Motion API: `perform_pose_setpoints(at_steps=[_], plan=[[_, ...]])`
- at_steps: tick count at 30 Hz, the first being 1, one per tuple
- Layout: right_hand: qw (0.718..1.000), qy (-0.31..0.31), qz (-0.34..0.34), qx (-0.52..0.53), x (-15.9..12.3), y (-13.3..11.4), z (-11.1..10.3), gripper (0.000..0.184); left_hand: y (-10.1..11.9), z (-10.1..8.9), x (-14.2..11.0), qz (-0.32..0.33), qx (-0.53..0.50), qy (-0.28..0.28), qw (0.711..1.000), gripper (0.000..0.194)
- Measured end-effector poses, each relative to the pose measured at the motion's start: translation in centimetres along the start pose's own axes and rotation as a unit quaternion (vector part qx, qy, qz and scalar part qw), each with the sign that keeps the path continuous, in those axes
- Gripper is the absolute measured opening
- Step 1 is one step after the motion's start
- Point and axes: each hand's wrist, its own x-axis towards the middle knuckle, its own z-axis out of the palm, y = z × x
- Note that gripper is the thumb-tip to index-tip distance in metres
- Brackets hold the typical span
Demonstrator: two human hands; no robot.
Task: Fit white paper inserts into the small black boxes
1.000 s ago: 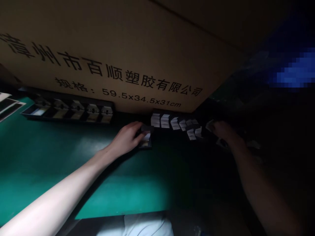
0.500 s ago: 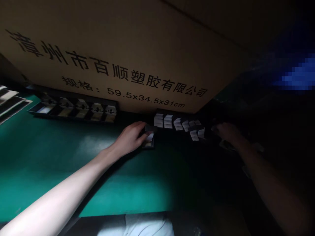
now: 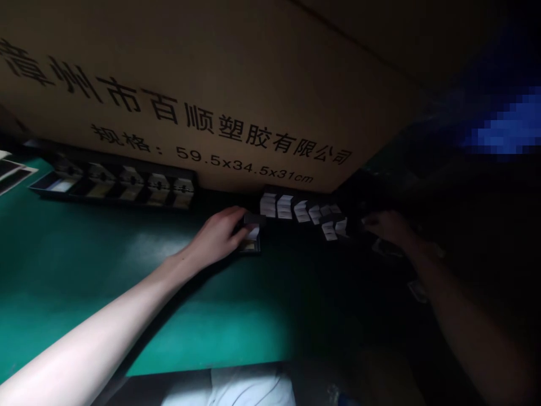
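Note:
My left hand (image 3: 222, 232) grips a small dark box (image 3: 252, 243) at its left side, the fingers behind the raised lid and the thumb in front. The box rests on the green table with its lid up, and something pale shows inside. Off in the shadow at the right, my right hand (image 3: 384, 224) has its fingers drawn together at a small pale piece that is too dark to name. To its left stand several small dark boxes (image 3: 285, 207) with raised lids and white insides. A pale-edged small item (image 3: 386, 248) lies below the right hand.
A big printed cardboard carton (image 3: 236, 67) walls off the back of the green table (image 3: 203, 332). Against it on the left sits a row of open dark boxes (image 3: 118, 189). Flat pale-edged pieces (image 3: 14, 172) lie at the far left. The right side is very dark.
The view has shifted a little, so the carton and boxes sit slightly further left. My left hand keeps its grip on the box. My right hand stays in nearly the same place.

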Motion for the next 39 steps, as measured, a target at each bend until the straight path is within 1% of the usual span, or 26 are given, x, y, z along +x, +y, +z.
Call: perform_pose_setpoints(at_steps=[5,9,12,16,21,23,25,27,29,31,32,33,34,35,37,39], plan=[[1.000,-0.004,0.007,-0.006,-0.1,-0.4,-1.1,0.020,-0.2,0.0,0.1,0.006,0.001,0.004,1.000,0.031],[0.999,0.012,0.002,0.034,-0.2,-0.4,-1.3,0.017,-0.3,0.0,0.2,0.005,-0.001,-0.001,1.000,0.035],[0.996,0.030,0.003,0.084,-0.3,-0.2,-0.8,0.032,-0.3,0.0,0.2,0.003,0.003,-0.004,1.000,0.036],[0.987,0.034,-0.008,0.157,-0.1,0.2,0.4,0.049,-0.1,-0.2,0.2,0.000,-0.002,-0.005,1.000,0.037],[0.978,0.043,-0.015,0.203,0.4,0.5,1.3,0.072,-0.1,-0.1,0.2,0.000,-0.008,-0.005,1.000,0.034],[0.977,0.042,-0.021,0.207,0.6,0.5,1.4,0.069,-0.2,0.0,0.2,0.000,-0.007,-0.001,1.000,0.034],[0.978,0.056,-0.018,0.202,0.7,0.5,1.3,0.058,-0.3,0.1,0.2,0.001,-0.008,0.000,1.000,0.033],[0.977,0.089,-0.003,0.192,0.5,0.3,0.9,0.048,-0.2,0.0,0.3,0.002,-0.012,0.001,1.000,0.032],[0.974,0.134,0.019,0.183,-0.1,-0.3,0.2,0.047,0.0,-0.1,0.3,-0.002,-0.020,0.006,1.000,0.031],[0.963,0.192,0.028,0.186,-1.4,-1.8,-1.1,0.049,0.3,-0.3,0.2,-0.015,-0.032,0.020,0.999,0.033],[0.955,0.226,0.022,0.193,-2.4,-3.0,-1.8,0.050,0.4,-0.4,0.2,-0.027,-0.041,0.029,0.998,0.035],[0.940,0.268,0.003,0.210,-3.6,-4.6,-2.5,0.050,0.5,-0.5,0.2,-0.043,-0.053,0.037,0.997,0.037],[0.920,0.312,-0.026,0.234,-4.9,-6.7,-3.2,0.048,0.5,-0.5,0.2,-0.060,-0.068,0.044,0.995,0.040],[0.903,0.336,-0.067,0.261,-6.3,-9.0,-3.7,0.048,0.5,-0.5,0.2,-0.076,-0.086,0.051,0.992,0.043],[0.877,0.323,-0.162,0.317,-8.9,-14.5,-4.3,0.051,0.3,-0.4,0.2,-0.098,-0.123,0.066,0.985,0.046],[0.841,0.278,-0.259,0.384,-10.6,-20.0,-4.0,0.062,0.1,-0.3,0.4,-0.106,-0.154,0.089,0.978,0.046]])
